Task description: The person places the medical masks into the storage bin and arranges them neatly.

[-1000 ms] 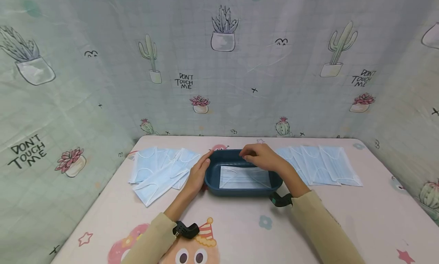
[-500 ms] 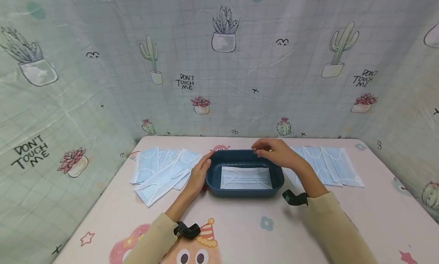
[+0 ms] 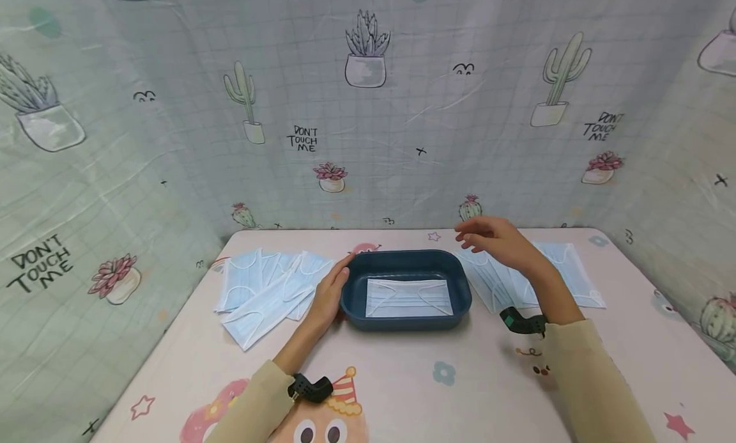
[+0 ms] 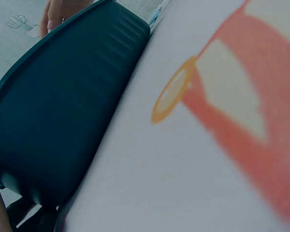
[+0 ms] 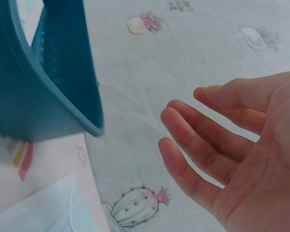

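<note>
Evidently, judging by how things lie, the work is only partly done: at far left, a loose fan of blue masks (image 3: 261,312) is left outside on the worktop (image 3: 397,379). Against the left end of a dark blue tray (image 3: 408,324), the left hand (image 3: 328,299) is laid, its fingers straight and nothing pinched. Inside the tray one mask (image 3: 409,298) is laid flat; whether others are hidden beneath cannot be told. By the right hand (image 3: 497,241), raised beyond the tray's far right corner with fingers loosely spread, nothing is held. An overlapping row of masks (image 3: 506,284) at right is likewise left outside.

As for room, the gap at left is partly taken up by the left hand; behind the tray only a short strip is left before the far edge; the widest bare stretch is offered in front.
</note>
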Demonstrator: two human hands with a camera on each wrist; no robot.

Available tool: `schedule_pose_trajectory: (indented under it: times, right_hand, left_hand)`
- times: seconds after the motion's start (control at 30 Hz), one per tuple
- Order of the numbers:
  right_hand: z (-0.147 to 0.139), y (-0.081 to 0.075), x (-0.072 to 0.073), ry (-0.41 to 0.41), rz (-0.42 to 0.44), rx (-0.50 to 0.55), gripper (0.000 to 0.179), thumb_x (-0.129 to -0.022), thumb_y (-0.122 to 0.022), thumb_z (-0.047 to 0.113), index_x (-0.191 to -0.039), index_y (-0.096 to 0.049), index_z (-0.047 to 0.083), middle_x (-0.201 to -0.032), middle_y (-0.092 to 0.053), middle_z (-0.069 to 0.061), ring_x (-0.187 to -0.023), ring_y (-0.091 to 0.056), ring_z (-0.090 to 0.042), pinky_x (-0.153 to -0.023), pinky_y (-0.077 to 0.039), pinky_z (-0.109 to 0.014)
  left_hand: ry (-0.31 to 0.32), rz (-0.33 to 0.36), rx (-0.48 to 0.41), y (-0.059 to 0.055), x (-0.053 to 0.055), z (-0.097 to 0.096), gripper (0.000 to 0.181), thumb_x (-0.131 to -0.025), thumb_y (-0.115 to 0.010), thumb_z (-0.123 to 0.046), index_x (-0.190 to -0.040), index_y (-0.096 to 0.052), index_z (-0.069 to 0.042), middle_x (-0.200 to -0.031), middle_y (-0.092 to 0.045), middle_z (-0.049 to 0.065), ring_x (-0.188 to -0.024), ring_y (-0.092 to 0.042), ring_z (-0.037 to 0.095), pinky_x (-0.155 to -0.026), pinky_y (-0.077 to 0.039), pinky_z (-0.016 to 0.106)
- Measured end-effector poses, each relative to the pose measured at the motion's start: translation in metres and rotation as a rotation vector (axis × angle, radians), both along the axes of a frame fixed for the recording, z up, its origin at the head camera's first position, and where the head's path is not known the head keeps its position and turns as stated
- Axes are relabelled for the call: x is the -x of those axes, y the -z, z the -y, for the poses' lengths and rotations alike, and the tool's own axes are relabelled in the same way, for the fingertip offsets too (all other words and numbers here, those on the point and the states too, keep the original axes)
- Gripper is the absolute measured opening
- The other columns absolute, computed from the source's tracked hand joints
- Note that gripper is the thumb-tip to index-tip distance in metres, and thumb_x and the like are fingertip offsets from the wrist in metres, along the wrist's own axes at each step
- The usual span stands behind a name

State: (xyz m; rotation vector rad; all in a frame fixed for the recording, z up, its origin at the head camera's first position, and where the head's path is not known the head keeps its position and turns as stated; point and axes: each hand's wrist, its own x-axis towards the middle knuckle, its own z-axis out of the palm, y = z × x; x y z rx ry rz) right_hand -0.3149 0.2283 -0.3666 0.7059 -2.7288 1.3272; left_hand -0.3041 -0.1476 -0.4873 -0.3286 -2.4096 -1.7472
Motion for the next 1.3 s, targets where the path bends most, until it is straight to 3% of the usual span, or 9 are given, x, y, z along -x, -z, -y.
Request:
schedule_pose_trajectory:
  times: [0.13, 0.3, 0.57, 0.77, 0.97, 1.17, 1.3]
  right_hand:
    - [-0.01, -0.002, 0.0, 0.024, 0.007, 0.027, 0.035, -0.108, -0.054, 0.017, -0.138, -0.06, 0.002, -0.13, -0.068, -0.023, -0.113, -0.07, -0.037, -0.085, -0.059, -0.024]
    - [-0.025, -0.002, 0.0, 0.06, -0.002, 0.036, 0.036, -0.109, -0.052, 0.017, -0.139, -0.058, 0.0, -0.131, -0.067, -0.025, -0.113, -0.069, -0.037, -0.086, -0.059, -0.022]
    - [-0.048, -0.001, 0.002, 0.118, -0.009, 0.052, 0.038, -0.109, -0.051, 0.022, -0.139, -0.058, 0.0, -0.131, -0.066, -0.025, -0.103, -0.072, -0.011, -0.086, -0.059, -0.021]
    - [-0.061, 0.002, 0.004, 0.145, -0.003, 0.063, 0.04, -0.11, -0.05, 0.024, -0.141, -0.056, 0.0, -0.134, -0.063, -0.027, -0.101, -0.069, -0.003, -0.087, -0.059, -0.021]
    - [-0.075, 0.007, 0.005, 0.17, 0.024, 0.071, 0.044, -0.11, -0.049, 0.025, -0.143, -0.052, -0.004, -0.136, -0.061, -0.03, -0.099, -0.067, 0.003, -0.086, -0.058, -0.019]
    - [-0.086, 0.011, 0.005, 0.224, 0.038, 0.044, 0.044, -0.111, -0.047, 0.027, -0.143, -0.053, -0.002, -0.138, -0.06, -0.029, -0.099, -0.066, 0.003, -0.086, -0.058, -0.019]
    - [-0.088, 0.014, 0.007, 0.248, 0.047, 0.028, 0.044, -0.111, -0.045, 0.026, -0.143, -0.053, -0.002, -0.138, -0.061, -0.03, -0.106, -0.07, -0.015, -0.085, -0.057, -0.018]
  left_hand:
    - [-0.001, -0.018, 0.012, 0.001, 0.001, 0.002, 0.045, -0.112, -0.041, -0.033, -0.155, -0.049, -0.024, -0.161, -0.048, 0.0, -0.155, -0.037, 0.027, -0.128, -0.025, 0.053]
    - [0.007, 0.022, 0.015, 0.002, 0.0, 0.004, 0.046, -0.112, -0.039, -0.035, -0.157, -0.046, -0.028, -0.165, -0.042, -0.001, -0.156, -0.034, 0.03, -0.127, -0.024, 0.059]
    - [0.004, 0.031, 0.016, 0.002, -0.002, 0.005, 0.046, -0.112, -0.038, -0.035, -0.157, -0.046, -0.028, -0.166, -0.041, -0.002, -0.157, -0.033, 0.03, -0.127, -0.024, 0.058]
    - [0.004, 0.004, 0.02, 0.002, -0.002, 0.005, 0.045, -0.112, -0.039, -0.035, -0.156, -0.047, -0.028, -0.165, -0.043, 0.001, -0.156, -0.034, 0.029, -0.128, -0.024, 0.056]
    - [0.034, 0.028, -0.019, 0.003, 0.0, 0.002, 0.048, -0.112, -0.038, -0.04, -0.158, -0.045, -0.026, -0.166, -0.041, -0.001, -0.157, -0.032, 0.029, -0.128, -0.022, 0.058]
    - [0.037, 0.031, -0.022, 0.003, 0.001, 0.001, 0.048, -0.112, -0.038, -0.039, -0.157, -0.045, -0.026, -0.166, -0.041, 0.0, -0.157, -0.032, 0.03, -0.128, -0.021, 0.059]
    - [0.031, 0.032, -0.02, 0.002, 0.0, 0.001, 0.048, -0.112, -0.038, -0.038, -0.158, -0.044, -0.024, -0.166, -0.04, 0.0, -0.157, -0.031, 0.03, -0.128, -0.021, 0.059]
